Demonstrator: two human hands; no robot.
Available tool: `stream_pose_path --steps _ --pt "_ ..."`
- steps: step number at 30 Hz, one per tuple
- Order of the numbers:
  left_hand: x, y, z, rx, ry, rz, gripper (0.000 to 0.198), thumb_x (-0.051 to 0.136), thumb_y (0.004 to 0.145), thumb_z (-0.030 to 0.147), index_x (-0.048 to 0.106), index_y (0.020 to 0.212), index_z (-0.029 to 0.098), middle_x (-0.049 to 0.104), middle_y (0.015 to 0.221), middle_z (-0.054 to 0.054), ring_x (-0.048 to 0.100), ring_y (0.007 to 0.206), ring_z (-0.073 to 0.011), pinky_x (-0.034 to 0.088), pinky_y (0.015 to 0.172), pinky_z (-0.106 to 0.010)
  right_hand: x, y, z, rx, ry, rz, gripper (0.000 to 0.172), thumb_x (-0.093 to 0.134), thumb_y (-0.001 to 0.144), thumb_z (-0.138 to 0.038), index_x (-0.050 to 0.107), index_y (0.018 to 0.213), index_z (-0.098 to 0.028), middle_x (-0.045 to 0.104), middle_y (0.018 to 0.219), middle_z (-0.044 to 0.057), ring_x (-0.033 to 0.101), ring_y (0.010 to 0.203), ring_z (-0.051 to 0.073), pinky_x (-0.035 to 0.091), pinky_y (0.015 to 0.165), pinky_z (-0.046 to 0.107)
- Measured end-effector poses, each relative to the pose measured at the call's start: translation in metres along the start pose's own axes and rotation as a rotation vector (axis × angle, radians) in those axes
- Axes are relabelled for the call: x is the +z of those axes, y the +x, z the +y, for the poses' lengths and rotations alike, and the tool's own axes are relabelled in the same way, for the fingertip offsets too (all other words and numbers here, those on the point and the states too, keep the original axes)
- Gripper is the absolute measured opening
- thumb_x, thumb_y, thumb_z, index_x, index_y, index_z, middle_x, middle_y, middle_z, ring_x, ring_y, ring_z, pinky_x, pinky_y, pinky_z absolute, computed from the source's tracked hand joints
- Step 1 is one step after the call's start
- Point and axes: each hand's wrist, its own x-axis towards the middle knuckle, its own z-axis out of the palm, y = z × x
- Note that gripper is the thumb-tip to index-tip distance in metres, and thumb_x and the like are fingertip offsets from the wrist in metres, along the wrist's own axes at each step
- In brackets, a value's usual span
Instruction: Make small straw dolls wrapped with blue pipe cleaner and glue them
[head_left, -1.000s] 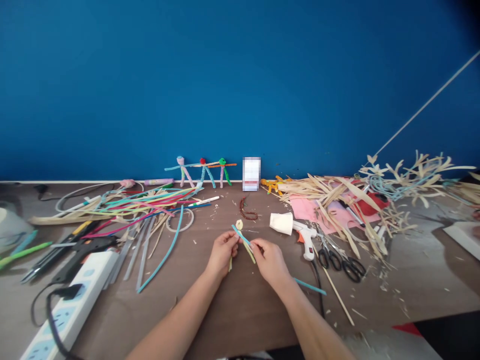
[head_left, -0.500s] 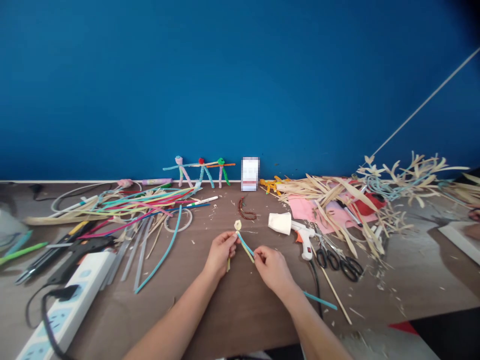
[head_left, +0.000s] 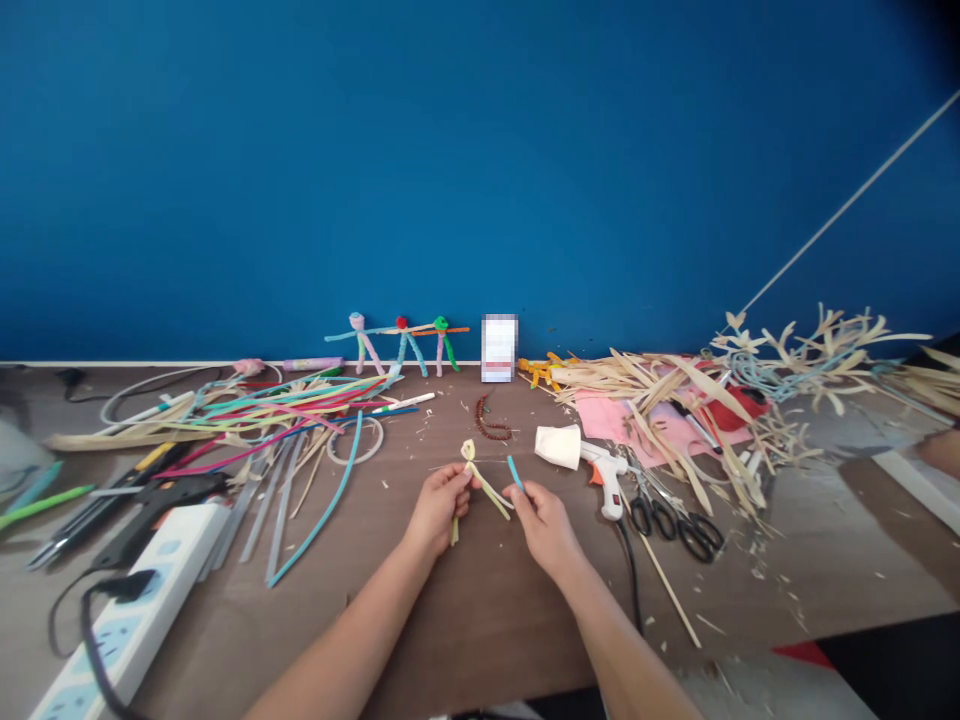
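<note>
My left hand (head_left: 442,508) is closed, pinching a pale yellow pipe cleaner piece (head_left: 491,490) just below the small loop at its top. Its strands slant down to the right, and another end hangs under my left fingers. Between the thumb and fingers of my right hand (head_left: 544,520) is a blue pipe cleaner (head_left: 514,471), whose short end points up and left. That blue end is apart from the loop. One pale strand reaches the right fingertips; I cannot tell whether they touch it. A thin wire-like line lies behind the loop.
A white glue gun (head_left: 611,475) with a paper cup over its nozzle and black-handled scissors (head_left: 679,525) lie at right. Dried husks (head_left: 675,385) heap beyond them. Left are colourful pipe cleaners (head_left: 285,405) and a power strip (head_left: 135,610). Pipe cleaner figures (head_left: 405,345) stand behind.
The blue pipe cleaner ran alongside the pale strands between both hands; now its end has come away and sits upright in my right hand. Its tail below my right forearm no longer shows.
</note>
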Motion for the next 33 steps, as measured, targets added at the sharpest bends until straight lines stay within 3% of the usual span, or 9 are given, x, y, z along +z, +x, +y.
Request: stream_pose_path --steps 4,8,13,18,25,33 --pt "-0.002 0.001 0.0 -0.02 -0.014 -0.015 0.022 0.064 0.057 0.027 0.053 0.066 0.011 0.054 0.056 0.001 0.023 0.034 0.0006 0.012 0.035 -0.015 0.0 0.001 -0.001 -0.023 0.014 -0.036 0.03 0.036 0.082 -0.03 0.063 0.084 -0.018 0.062 0.071 0.003 0.055 0.065 0.015 0.04 0.058 0.022" --pt "-0.003 0.0 -0.001 -0.031 -0.022 -0.002 0.023 0.061 0.06 0.03 0.053 0.069 0.011 0.057 0.058 -0.001 0.027 0.035 -0.0008 0.014 0.035 -0.015 0.0 0.004 0.003 -0.02 0.056 -0.037 0.026 0.041 0.078 -0.024 0.063 0.09 -0.018 0.061 0.072 0.003 0.054 0.059 0.013 0.042 0.053 0.021" --pt "-0.003 -0.001 -0.001 -0.036 -0.02 -0.011 0.023 0.063 0.06 0.029 0.053 0.072 0.012 0.058 0.057 -0.001 0.03 0.036 -0.0015 0.017 0.036 -0.015 -0.001 0.005 0.001 0.006 0.131 -0.081 0.036 0.039 0.077 -0.019 0.055 0.109 -0.02 0.061 0.069 0.001 0.053 0.052 0.011 0.044 0.053 0.022" --pt "-0.003 -0.001 -0.001 -0.023 -0.028 -0.04 0.022 0.063 0.061 0.029 0.05 0.069 0.014 0.057 0.056 0.001 0.029 0.035 -0.0011 0.015 0.035 -0.014 -0.004 0.007 -0.011 -0.144 -0.054 -0.027 0.026 0.042 0.08 -0.023 0.063 0.096 -0.022 0.063 0.088 0.005 0.057 0.081 0.016 0.043 0.073 0.026" --pt "-0.002 -0.002 0.001 -0.03 -0.033 -0.044 0.021 0.062 0.062 0.028 0.047 0.07 0.015 0.058 0.056 0.0 0.029 0.035 -0.0011 0.016 0.035 -0.014 -0.001 0.017 -0.022 -0.187 -0.283 0.027 0.018 0.045 0.076 -0.015 0.062 0.081 -0.02 0.059 0.079 0.003 0.055 0.071 0.013 0.04 0.066 0.022" --pt "-0.003 0.0 -0.002 -0.05 -0.055 -0.028 0.021 0.061 0.063 0.03 0.048 0.069 0.013 0.057 0.056 0.0 0.031 0.035 -0.0012 0.017 0.035 -0.014 0.005 0.017 -0.024 -0.241 -0.374 0.038 0.017 0.044 0.08 -0.021 0.061 0.081 -0.021 0.058 0.077 0.003 0.054 0.073 0.013 0.036 0.066 0.021"
